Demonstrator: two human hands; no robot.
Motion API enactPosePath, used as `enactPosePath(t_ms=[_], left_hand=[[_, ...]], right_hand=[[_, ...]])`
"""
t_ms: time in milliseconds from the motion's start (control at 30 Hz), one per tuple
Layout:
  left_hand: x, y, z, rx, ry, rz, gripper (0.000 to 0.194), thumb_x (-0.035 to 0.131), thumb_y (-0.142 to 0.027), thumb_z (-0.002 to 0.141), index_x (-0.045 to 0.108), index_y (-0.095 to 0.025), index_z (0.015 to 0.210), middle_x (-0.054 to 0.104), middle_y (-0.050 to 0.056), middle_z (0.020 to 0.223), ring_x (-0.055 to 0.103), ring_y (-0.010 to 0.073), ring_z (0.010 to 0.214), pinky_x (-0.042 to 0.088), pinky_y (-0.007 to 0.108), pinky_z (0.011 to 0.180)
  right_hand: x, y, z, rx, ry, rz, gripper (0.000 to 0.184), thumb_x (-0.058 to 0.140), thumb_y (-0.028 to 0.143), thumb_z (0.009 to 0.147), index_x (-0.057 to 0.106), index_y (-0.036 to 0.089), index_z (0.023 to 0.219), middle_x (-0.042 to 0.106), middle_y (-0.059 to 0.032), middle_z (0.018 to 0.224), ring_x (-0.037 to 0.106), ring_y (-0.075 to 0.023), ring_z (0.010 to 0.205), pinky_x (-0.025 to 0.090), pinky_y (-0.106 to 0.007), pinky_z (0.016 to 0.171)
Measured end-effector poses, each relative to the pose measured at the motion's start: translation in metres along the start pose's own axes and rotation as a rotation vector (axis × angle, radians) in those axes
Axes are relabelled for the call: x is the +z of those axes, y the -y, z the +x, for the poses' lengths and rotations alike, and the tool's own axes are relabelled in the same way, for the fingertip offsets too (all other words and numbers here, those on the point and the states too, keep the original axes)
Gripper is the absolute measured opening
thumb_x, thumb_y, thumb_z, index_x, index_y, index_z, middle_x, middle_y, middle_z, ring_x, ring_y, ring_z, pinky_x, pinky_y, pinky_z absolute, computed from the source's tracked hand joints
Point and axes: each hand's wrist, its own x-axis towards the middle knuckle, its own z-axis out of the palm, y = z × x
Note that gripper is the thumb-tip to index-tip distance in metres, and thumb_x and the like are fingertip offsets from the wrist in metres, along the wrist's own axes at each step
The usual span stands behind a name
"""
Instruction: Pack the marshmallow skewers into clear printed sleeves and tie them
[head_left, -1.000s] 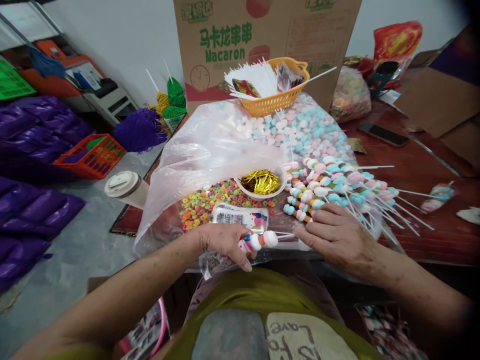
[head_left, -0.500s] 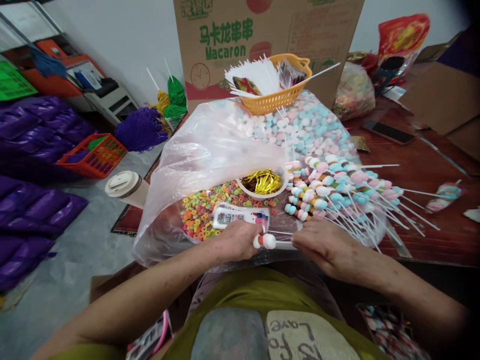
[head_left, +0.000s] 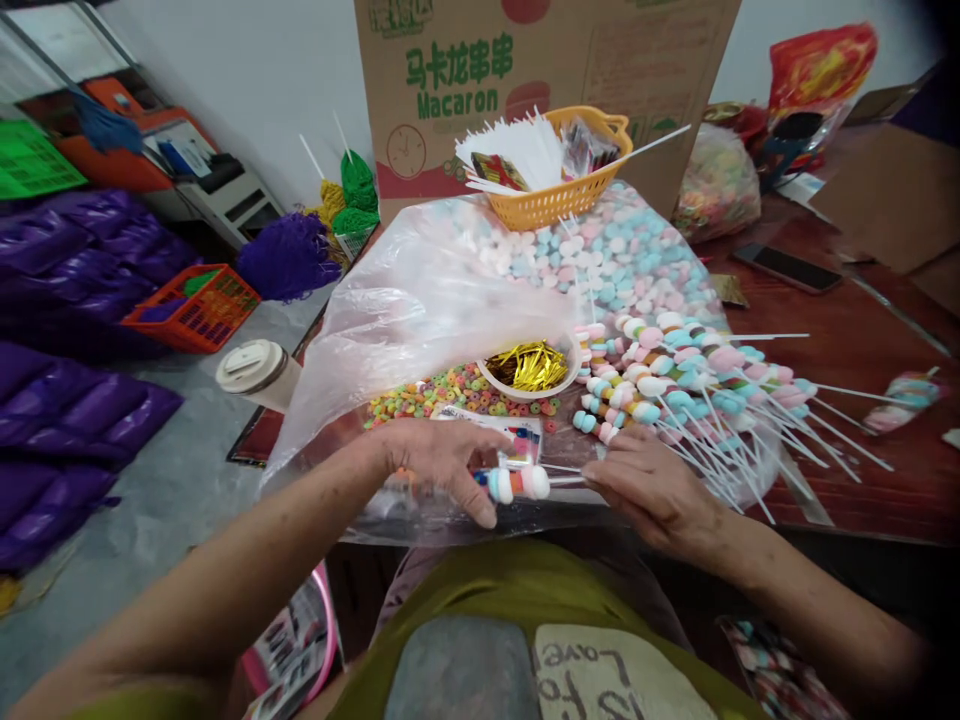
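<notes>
My right hand (head_left: 660, 487) is closed on the white stick of a marshmallow skewer (head_left: 531, 482) at the table's front edge. Pink, white and blue marshmallows with an orange ring between them show on the skewer, which points left. A second thin stick runs just above it. Around the skewer's left end my left hand (head_left: 442, 465) is spread, thumb and fingers apart; whether it touches the skewer cannot be told. Behind that hand lies a printed white packet (head_left: 525, 432), partly covered. Loose fruit-coloured cereal rings (head_left: 442, 390) are spread beyond it.
A white bowl (head_left: 574, 375) holds gold twist ties. Several finished marshmallow skewers (head_left: 675, 370) are piled to the right. Behind are a large plastic bag of marshmallows (head_left: 622, 250), a yellow basket (head_left: 540, 210) of sticks and a cardboard box (head_left: 420, 100). A lidded cup (head_left: 259, 370) stands left.
My left hand has opened from its grip round the skewer and shifted left, uncovering more marshmallows. My right hand keeps its hold on the stick. The view has shifted slightly.
</notes>
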Motion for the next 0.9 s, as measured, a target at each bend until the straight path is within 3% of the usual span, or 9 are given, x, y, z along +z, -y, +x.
enactPosePath(t_ms=[67,133,300,367,633,700,800,833,900], left_hand=[[-0.001,0.007,-0.002,-0.058,0.151,-0.038,0.050,0.075,-0.039,0.057,0.058,-0.016,0.098,0.058,-0.002,0.074,0.052,0.0120,0.063,0.042,0.023,0.058],[0.005,0.010,0.001,-0.042,0.189,-0.061,0.036,0.071,-0.041,0.060,0.058,-0.015,0.081,0.056,-0.003,0.066,0.052,0.0121,0.061,0.042,0.022,0.059],[0.023,-0.004,0.007,-0.134,-0.227,0.403,0.035,0.068,-0.041,0.061,0.058,-0.017,0.084,0.060,0.001,0.075,0.056,0.0184,0.071,0.040,0.024,0.058],[0.028,-0.011,0.007,-0.168,-0.320,0.550,0.034,0.066,-0.039,0.063,0.058,-0.019,0.089,0.062,0.003,0.080,0.058,0.0214,0.074,0.040,0.026,0.058],[0.050,-0.011,0.031,-0.079,-0.295,0.567,0.037,0.064,-0.032,0.067,0.054,-0.019,0.100,0.063,0.006,0.088,0.060,0.0238,0.082,0.043,0.028,0.063],[0.045,-0.013,0.027,-0.002,-0.252,0.504,0.047,0.067,-0.032,0.066,0.052,-0.017,0.107,0.063,0.007,0.095,0.059,0.0240,0.086,0.044,0.029,0.067],[0.023,-0.015,0.005,0.148,-0.316,0.297,0.085,0.075,-0.041,0.058,0.034,-0.019,0.130,0.057,0.009,0.113,0.056,0.0226,0.098,0.044,0.028,0.077],[0.014,-0.012,-0.004,0.140,-0.335,0.253,0.089,0.076,-0.041,0.057,0.031,-0.020,0.131,0.057,0.008,0.113,0.056,0.0214,0.097,0.044,0.028,0.078],[0.000,-0.004,-0.018,0.017,-0.236,0.258,0.076,0.076,-0.043,0.054,0.046,-0.020,0.120,0.062,0.003,0.096,0.058,0.0191,0.083,0.044,0.025,0.070]], right_hand=[[-0.008,0.002,0.002,-0.071,-0.039,-0.066,0.015,0.041,0.008,0.082,0.053,0.017,0.082,0.054,-0.0022,0.060,0.040,-0.0154,0.061,0.029,-0.032,0.067],[-0.011,0.004,0.003,-0.105,-0.040,-0.128,0.018,0.040,0.007,0.080,0.054,0.017,0.085,0.056,-0.0027,0.061,0.041,-0.0162,0.062,0.030,-0.034,0.070],[-0.011,0.009,0.003,-0.003,0.082,-0.114,0.019,0.038,0.008,0.082,0.053,0.017,0.075,0.051,-0.0022,0.057,0.039,-0.0159,0.058,0.027,-0.031,0.063],[-0.009,0.011,0.004,0.046,0.118,-0.049,0.020,0.038,0.010,0.084,0.052,0.017,0.072,0.050,-0.0026,0.059,0.040,-0.0156,0.059,0.027,-0.029,0.061],[0.024,0.023,0.009,0.126,0.159,0.026,0.024,0.037,0.012,0.085,0.051,0.016,0.066,0.054,-0.0031,0.060,0.043,-0.0153,0.059,0.025,-0.029,0.059],[0.033,0.022,0.006,0.130,0.164,0.015,0.023,0.038,0.013,0.085,0.052,0.016,0.068,0.055,-0.0032,0.061,0.043,-0.0154,0.060,0.025,-0.030,0.060],[0.035,0.016,-0.001,0.134,0.063,0.020,0.020,0.038,0.013,0.087,0.052,0.016,0.072,0.056,-0.0033,0.063,0.044,-0.0155,0.063,0.027,-0.030,0.062],[0.032,0.014,-0.004,0.128,0.021,0.028,0.019,0.039,0.013,0.087,0.052,0.016,0.074,0.055,-0.0032,0.064,0.044,-0.0153,0.063,0.027,-0.030,0.063],[0.025,0.011,-0.009,0.108,-0.048,0.029,0.017,0.039,0.012,0.086,0.052,0.017,0.076,0.054,-0.0028,0.062,0.042,-0.0149,0.062,0.028,-0.031,0.063]])
